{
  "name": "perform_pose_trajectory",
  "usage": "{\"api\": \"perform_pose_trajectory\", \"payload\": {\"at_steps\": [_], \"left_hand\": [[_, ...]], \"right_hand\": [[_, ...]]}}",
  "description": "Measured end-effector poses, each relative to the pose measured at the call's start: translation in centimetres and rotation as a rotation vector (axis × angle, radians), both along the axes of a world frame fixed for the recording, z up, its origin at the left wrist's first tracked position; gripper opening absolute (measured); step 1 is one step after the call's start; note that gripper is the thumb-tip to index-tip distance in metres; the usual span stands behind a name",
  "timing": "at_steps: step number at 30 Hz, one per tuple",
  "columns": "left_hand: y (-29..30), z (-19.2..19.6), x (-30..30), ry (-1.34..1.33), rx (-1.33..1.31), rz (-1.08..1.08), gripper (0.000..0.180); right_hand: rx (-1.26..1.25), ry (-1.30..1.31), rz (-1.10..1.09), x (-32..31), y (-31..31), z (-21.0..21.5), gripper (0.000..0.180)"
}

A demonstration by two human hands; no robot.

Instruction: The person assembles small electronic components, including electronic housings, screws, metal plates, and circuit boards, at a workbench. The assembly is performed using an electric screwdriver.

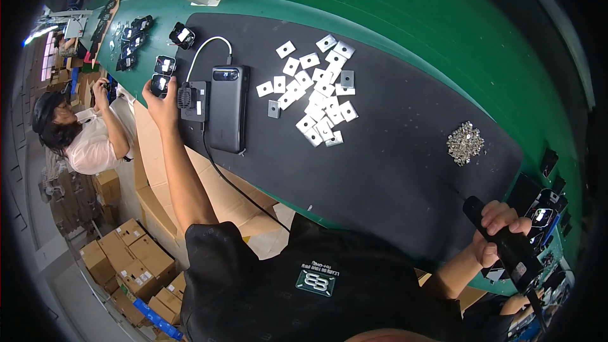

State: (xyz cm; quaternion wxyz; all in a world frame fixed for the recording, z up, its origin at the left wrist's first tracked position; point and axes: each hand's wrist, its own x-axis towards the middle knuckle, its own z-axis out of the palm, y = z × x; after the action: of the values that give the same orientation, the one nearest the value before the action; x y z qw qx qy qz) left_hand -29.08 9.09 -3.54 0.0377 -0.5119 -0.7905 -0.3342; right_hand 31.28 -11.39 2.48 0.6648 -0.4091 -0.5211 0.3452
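Head view: left of the power bank [221, 128], your left hand [163, 107] pinches a small black housing [163, 85] between thumb and fingers. It looks light and stiff, its glossy face probably slippery and easily scratched, so take it by the side walls. Well to the right of the power bank, your right hand [484, 252] wraps a black electric screwdriver [512, 254], likely heavier and rigid, best held mid-body.

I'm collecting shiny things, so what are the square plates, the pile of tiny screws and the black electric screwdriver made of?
Square plates: probably metal, smooth and silvery, because they reflect bright light.
Tiny screws: likely metal too, since they glint.
Electric screwdriver: its casing looks like smooth black plastic with a faint sheen, though I can't be sure.
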Motion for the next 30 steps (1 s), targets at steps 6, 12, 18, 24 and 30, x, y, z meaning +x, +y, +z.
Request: {"api": "perform_pose_trajectory", "payload": {"at_steps": [6,12,18,24,30], "left_hand": [[-0.6,0.5,0.0,0.008,-0.018,-0.015,0.079],[0.6,-1.4,-0.1,0.125,-0.071,-0.153,0.096],[-1.0,1.3,-7.5,0.892,-0.215,-0.338,0.072],[0.4,-5.3,-11.7,0.34,-0.135,-0.203,0.083],[-0.3,-5.8,-12.8,0.228,-0.085,-0.228,0.085]], "right_hand": [[0.06,0.027,0.049,0.7,-0.2,-0.5,0.064],[0.055,0.015,-0.058,0.7,-0.7,0.4,0.065],[0.143,0.156,-0.171,0.5,0.8,-0.5,0.052],[0.221,0.145,-0.273,1.4,2.7,1.2,0.042],[0.25,0.102,-0.373,2.4,5.2,0.1,0.044]]}}
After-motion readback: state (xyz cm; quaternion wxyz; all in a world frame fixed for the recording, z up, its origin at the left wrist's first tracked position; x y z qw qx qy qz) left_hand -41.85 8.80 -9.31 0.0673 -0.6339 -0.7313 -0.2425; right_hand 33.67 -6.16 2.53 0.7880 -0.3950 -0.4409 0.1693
